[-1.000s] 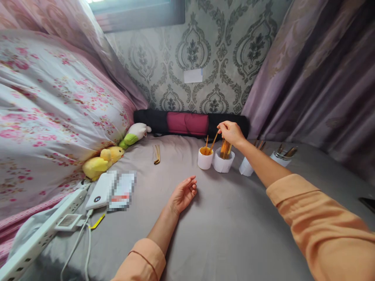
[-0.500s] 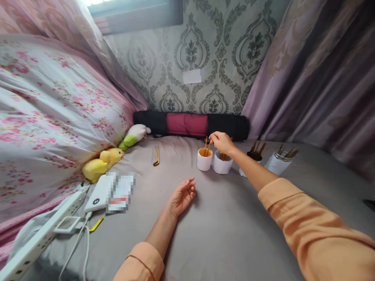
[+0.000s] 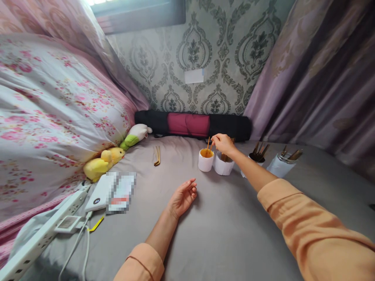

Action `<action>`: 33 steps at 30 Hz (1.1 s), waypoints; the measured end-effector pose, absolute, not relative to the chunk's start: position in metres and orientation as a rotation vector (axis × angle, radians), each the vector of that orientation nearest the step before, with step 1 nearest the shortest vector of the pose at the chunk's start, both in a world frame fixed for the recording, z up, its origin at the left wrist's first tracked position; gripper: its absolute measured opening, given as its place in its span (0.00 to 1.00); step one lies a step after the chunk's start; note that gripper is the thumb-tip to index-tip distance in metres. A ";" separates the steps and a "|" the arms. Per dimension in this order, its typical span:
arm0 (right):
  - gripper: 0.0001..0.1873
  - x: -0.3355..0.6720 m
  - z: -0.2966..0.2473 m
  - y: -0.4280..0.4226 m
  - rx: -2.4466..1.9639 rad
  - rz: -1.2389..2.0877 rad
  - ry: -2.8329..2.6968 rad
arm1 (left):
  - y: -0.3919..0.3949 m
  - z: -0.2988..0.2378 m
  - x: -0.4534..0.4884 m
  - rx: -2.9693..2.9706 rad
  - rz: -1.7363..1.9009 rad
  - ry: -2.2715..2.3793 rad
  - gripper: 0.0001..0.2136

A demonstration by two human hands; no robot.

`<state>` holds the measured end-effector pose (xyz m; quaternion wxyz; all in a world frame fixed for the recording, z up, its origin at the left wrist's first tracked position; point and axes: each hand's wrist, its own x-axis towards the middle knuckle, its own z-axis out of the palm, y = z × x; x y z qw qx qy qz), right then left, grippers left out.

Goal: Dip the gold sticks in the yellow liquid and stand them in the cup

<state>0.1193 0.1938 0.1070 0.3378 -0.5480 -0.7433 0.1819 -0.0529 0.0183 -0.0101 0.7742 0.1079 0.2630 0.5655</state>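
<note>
My right hand reaches over the white-wrapped cups, its fingers pinched on the top of a thin wooden stick. The stick's lower end is inside a white cup with a yellow inner wall. A second orange-brown stick leans in the same cup. Just to the right, partly under my hand, stands a wider white cup holding several sticks. My left hand rests palm up on the grey sheet, holding nothing, fingers loosely bent and apart. Several thin bent brass-coloured pieces lie left of the cups.
Two more wrapped containers, a dark-mouthed cup and a tilted jar, hold sticks at right. Plush toys, a power bank, cables and a power strip line the left. A black-and-red roll lies against the wall.
The view has shifted slightly. My right hand stays pinched on the stick at the cup, and my left hand rests in the same place.
</note>
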 end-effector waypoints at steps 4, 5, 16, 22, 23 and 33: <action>0.14 0.119 0.104 0.198 -1.447 0.467 -1.927 | 0.019 -0.012 -0.053 0.235 1.223 0.560 0.10; 0.14 0.119 0.103 0.199 -1.448 0.471 -1.928 | 0.019 -0.012 -0.053 0.236 1.223 0.557 0.10; 0.14 0.116 0.098 0.198 -1.449 0.569 -1.947 | 0.018 -0.010 -0.052 0.236 1.228 0.560 0.10; 0.14 0.118 0.092 0.201 -1.441 0.575 -1.945 | 0.018 -0.010 -0.052 0.237 1.230 0.571 0.09; 0.14 0.118 0.092 0.201 -1.443 0.579 -1.943 | 0.018 -0.010 -0.052 0.239 1.231 0.573 0.09; 0.13 0.123 0.098 0.194 -1.471 0.581 -1.852 | 0.019 -0.012 -0.053 0.247 1.231 0.564 0.10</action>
